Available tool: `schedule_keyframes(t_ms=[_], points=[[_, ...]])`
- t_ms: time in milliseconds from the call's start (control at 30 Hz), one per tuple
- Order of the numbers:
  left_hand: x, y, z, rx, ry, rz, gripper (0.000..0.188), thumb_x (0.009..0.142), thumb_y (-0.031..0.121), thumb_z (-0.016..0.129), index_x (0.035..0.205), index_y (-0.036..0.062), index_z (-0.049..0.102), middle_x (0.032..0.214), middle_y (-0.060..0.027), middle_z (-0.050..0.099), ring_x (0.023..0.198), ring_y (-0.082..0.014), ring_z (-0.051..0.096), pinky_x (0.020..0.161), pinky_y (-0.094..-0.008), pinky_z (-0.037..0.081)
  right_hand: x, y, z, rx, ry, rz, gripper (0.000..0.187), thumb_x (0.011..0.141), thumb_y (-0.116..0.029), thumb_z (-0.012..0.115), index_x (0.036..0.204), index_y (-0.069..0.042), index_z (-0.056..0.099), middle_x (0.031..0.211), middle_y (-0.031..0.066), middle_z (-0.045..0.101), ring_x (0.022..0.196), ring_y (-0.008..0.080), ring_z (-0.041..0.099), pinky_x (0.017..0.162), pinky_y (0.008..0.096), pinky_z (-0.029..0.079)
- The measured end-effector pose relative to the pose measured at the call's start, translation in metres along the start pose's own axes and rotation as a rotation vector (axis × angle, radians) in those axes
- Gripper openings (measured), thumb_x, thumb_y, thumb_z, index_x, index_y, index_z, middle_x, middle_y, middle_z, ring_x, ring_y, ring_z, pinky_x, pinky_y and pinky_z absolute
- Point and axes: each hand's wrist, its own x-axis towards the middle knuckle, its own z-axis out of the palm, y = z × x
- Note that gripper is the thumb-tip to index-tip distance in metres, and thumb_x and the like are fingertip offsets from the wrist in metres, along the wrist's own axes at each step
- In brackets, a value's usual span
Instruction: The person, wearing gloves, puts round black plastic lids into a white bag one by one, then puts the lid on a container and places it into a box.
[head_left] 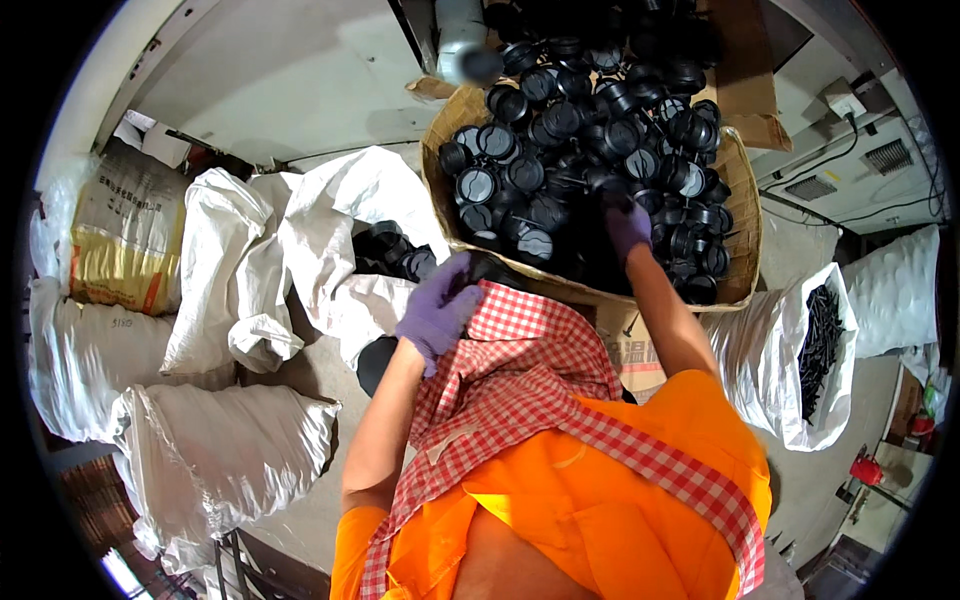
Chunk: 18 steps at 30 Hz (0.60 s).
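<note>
A large cardboard box (742, 240) in front of me is heaped with black plastic twin-wheel casters (562, 120). My right hand (628, 228), in a purple glove, reaches into the heap near the box's middle. Its fingers look closed on a dark caster (606, 187), though the fingertips are partly hidden. My left hand (440, 308), also gloved in purple, lies by my knee at the edge of the red checked apron (520, 350). Its fingers are apart and hold nothing. Just beyond it, a white woven sack (350, 215) stands open with more black casters (395, 250) inside.
Filled white sacks (225, 450) lie at the left, below a yellow and grey printed bag (125, 235). To the right, an open white sack (775, 350) holds thin black pieces (822, 345). Grey-white machine cabinets (290, 75) stand behind the box, with cables at the right.
</note>
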Motion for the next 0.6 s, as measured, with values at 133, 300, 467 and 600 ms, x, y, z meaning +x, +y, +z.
schedule_keyframes(t_ms=[133, 300, 467, 600], points=[[0.008, 0.0, 0.021, -0.24, -0.091, -0.023, 0.055, 0.084, 0.01, 0.062, 0.131, -0.0014, 0.038, 0.114, -0.0071, 0.053, 0.102, -0.0129, 0.05, 0.088, -0.0253, 0.042, -0.088, -0.054, -0.014, 0.67, 0.045, 0.372, 0.021, 0.081, -0.015, 0.058, 0.101, -0.01, 0.061, 0.074, 0.0027, 0.059, 0.066, 0.0129, 0.055, 0.06, 0.0263, 0.046], [0.022, 0.018, 0.043, -0.337, -0.174, 0.002, 0.066, 0.086, 0.019, 0.061, 0.137, -0.0022, 0.025, 0.109, -0.0093, 0.055, 0.099, -0.0128, 0.051, 0.083, -0.0244, 0.044, -0.167, -0.102, -0.003, 0.649, -0.541, 0.062, 0.008, 0.083, -0.013, 0.057, 0.087, -0.008, 0.061, 0.073, 0.0026, 0.057, 0.065, 0.0123, 0.054, 0.06, 0.0269, 0.045], [0.024, 0.021, 0.017, -0.58, 0.266, 0.018, 0.035, 0.075, 0.002, 0.051, 0.11, -0.0031, 0.056, 0.096, -0.0087, 0.061, 0.08, -0.0173, 0.06, 0.071, -0.0276, 0.051, -0.16, -0.151, -0.002, 0.533, -0.837, -0.165, 0.027, 0.079, -0.01, 0.053, 0.104, -0.003, 0.064, 0.093, 0.0054, 0.063, 0.081, 0.0123, 0.057, 0.076, 0.0259, 0.047], [0.01, 0.024, -0.017, -0.019, -0.07, -0.239, 0.038, 0.073, 0.003, 0.058, 0.11, -0.0007, 0.059, 0.082, -0.0032, 0.061, 0.074, -0.0112, 0.056, 0.063, -0.0241, 0.047, -0.116, -0.166, -0.017, 0.357, -0.49, -0.882, 0.037, 0.078, -0.001, 0.048, 0.115, 0.0, 0.053, 0.104, 0.015, 0.06, 0.1, 0.0245, 0.057, 0.09, 0.0326, 0.043]])
